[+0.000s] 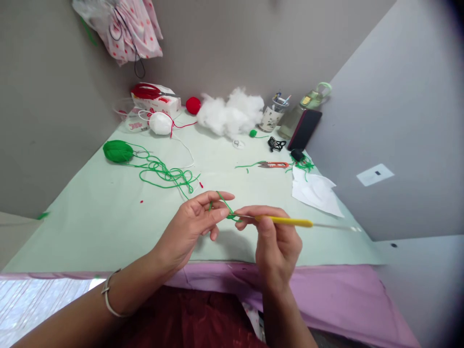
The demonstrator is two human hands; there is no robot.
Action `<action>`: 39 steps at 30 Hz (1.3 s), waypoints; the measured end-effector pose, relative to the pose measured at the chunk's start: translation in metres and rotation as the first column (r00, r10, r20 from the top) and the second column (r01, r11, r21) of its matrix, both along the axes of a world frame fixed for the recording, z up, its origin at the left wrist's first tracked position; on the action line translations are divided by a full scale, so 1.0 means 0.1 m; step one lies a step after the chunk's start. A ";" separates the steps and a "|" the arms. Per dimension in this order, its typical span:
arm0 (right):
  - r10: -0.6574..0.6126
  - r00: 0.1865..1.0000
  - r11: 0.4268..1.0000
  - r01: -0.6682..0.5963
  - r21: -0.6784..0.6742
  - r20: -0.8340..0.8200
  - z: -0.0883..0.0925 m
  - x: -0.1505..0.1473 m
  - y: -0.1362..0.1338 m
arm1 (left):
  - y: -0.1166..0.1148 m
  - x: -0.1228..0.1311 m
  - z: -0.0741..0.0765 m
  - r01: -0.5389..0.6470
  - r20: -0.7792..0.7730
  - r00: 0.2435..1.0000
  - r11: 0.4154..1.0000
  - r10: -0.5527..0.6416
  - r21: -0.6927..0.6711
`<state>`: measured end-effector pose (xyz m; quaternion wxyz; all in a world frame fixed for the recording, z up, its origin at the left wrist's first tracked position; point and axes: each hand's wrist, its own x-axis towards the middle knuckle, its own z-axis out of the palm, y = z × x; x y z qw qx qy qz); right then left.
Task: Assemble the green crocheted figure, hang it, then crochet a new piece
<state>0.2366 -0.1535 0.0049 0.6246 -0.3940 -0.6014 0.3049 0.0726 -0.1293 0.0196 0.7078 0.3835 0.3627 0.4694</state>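
My right hand point(277, 241) grips a crochet hook point(290, 221) by its yellow handle, the metal tip pointing left into a small green piece of crochet point(232, 216). Between thumb and fingers, my left hand point(197, 217) pinches that piece, and a strand of green yarn runs over its raised index finger. The hook's tip is at the left fingertips, too small to make out in detail. From my left hand the loose green yarn point(165, 171) trails in tangled loops back to the green yarn ball point(118, 151) at the table's left.
White stuffing point(232, 113) lies at the back, beside a red yarn ball point(193, 105) and a white yarn ball point(160, 123). Orange thread snips point(273, 165), a black hair clip point(276, 144), a phone point(305, 129) and white paper point(315, 191) are on the right. Red scissors point(147, 91) rest on a box.
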 end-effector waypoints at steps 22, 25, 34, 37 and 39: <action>-0.033 0.988 0.999 0.029 -0.027 -0.153 -0.05 -0.07 0.04 | -0.02 0.06 0.04 0.029 0.103 0.994 0.997 -0.021 -0.076; -0.010 0.996 1.000 0.008 -0.021 -0.087 -0.04 -0.06 0.03 | -0.03 0.06 0.04 0.039 0.095 0.995 0.997 -0.033 -0.064; -0.046 0.999 0.999 0.046 -0.003 0.021 -0.01 -0.01 -0.03 | -0.05 0.04 0.06 -0.006 -0.022 1.000 1.000 0.006 0.009; -0.151 0.929 0.967 0.068 0.245 0.337 -0.06 -0.02 -0.05 | -0.07 0.05 0.04 -0.063 -0.106 0.992 0.994 0.073 0.093; -0.256 0.846 0.921 0.065 0.385 0.468 -0.12 -0.03 -0.05 | -0.07 0.06 0.02 -0.065 -0.057 0.996 0.996 0.068 0.064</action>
